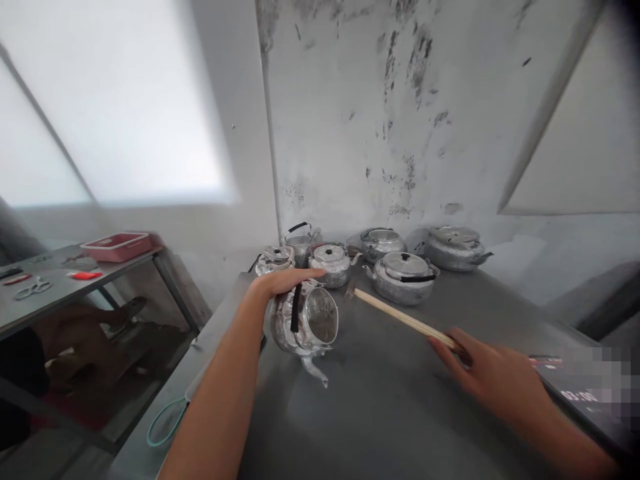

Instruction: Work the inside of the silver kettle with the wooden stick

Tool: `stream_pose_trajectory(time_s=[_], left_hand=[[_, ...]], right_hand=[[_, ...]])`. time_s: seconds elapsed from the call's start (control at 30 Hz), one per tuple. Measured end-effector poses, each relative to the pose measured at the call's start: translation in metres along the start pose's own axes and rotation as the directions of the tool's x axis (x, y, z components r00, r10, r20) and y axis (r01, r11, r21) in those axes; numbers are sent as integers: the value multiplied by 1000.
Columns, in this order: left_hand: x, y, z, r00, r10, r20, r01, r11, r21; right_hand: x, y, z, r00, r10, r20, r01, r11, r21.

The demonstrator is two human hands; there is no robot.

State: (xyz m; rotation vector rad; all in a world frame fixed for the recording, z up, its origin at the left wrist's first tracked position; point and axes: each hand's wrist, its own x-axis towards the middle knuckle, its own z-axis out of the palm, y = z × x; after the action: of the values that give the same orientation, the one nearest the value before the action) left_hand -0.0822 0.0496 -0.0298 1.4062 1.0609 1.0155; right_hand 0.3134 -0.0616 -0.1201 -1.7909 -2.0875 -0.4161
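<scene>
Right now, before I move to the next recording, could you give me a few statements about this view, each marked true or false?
1. The left hand is on the tilted metal kettle. True.
2. The right hand holds a kettle lid. False: it holds a wooden-handled tool.
3. The tilted metal kettle's mouth is covered. False: its mouth is open.
4. A pink tray sits on the side table at the picture's left. True.
5. The scissors lie among the kettles. False: the scissors lie on the side table.
</scene>
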Motion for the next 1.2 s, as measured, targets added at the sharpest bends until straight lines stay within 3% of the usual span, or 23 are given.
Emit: stream_pose_trajectory(time_s=[0.1,0.2,0.37,0.57,0.7,0.83,0.93,1.07,1.2], left_hand=[[-7,8,-11,982,-184,45,178,977,119],[-15,16,-19,939,-344,18,330,913,239],[-23,20,-13,915,-402,27,380,884,271],[-25,6,17,899,-393,193,373,918,131],[-27,-9,39,900,-356,251,368,930,-1],[-30,-24,54,891,-297,343,361,922,-139],[-33,-34,57,902,-142,408,300,886,-355],[-36,-44,60,911,-47,410,224,890,-398],[-38,-51,64,928,-16,373,171,906,-388]], right_hand=[[-9,-8,3,994,110,-16,-111,993,-49],[-16,-13,4,988,148,-32,-150,987,-63],[-19,-26,-3,991,70,-111,-66,997,40],[-3,-50,-15,985,-18,-170,78,932,354],[25,-69,-21,994,0,-108,64,803,593],[61,-80,-18,994,107,-10,-62,644,762],[80,-79,-7,971,231,64,-176,508,843],[82,-69,9,929,319,188,-296,335,895],[71,-60,14,901,300,313,-370,155,916]])
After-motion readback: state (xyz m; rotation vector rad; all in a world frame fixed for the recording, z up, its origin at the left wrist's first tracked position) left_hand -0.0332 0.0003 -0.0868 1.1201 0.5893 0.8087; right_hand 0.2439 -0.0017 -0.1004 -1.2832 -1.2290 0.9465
